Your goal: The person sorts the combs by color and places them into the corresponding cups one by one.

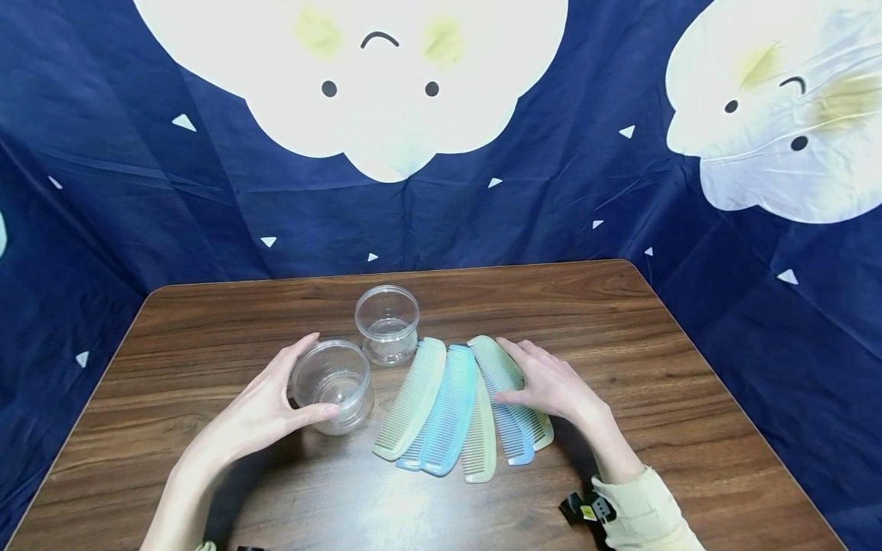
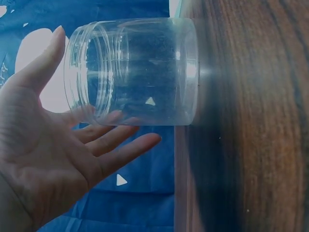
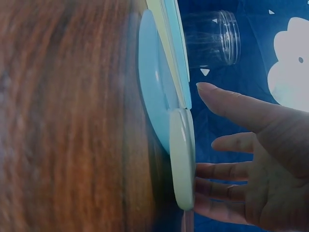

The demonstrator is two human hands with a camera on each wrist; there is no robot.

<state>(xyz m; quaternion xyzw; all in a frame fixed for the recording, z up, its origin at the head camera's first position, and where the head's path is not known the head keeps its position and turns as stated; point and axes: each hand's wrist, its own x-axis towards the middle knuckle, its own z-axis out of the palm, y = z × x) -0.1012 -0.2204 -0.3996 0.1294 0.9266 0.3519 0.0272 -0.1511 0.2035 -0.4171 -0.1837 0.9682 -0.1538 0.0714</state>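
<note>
The nearer clear, cylindrical plastic jar (image 1: pixel 334 389) stands upright, open-topped, left of fanned, overlapping pale-green and blue plastic combs (image 1: pixel 451 407).

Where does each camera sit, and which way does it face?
Head: worn on head, facing forward and down at table, combs, near jar and far jar; left hand, right hand, both forearms show.
Left wrist: on that wrist, facing the near jar; left hand shows palm-side.
Right wrist: on that wrist, facing the combs edge-on; right hand shows palm-side.
Shared: head and right wrist views both show the combs.
</note>
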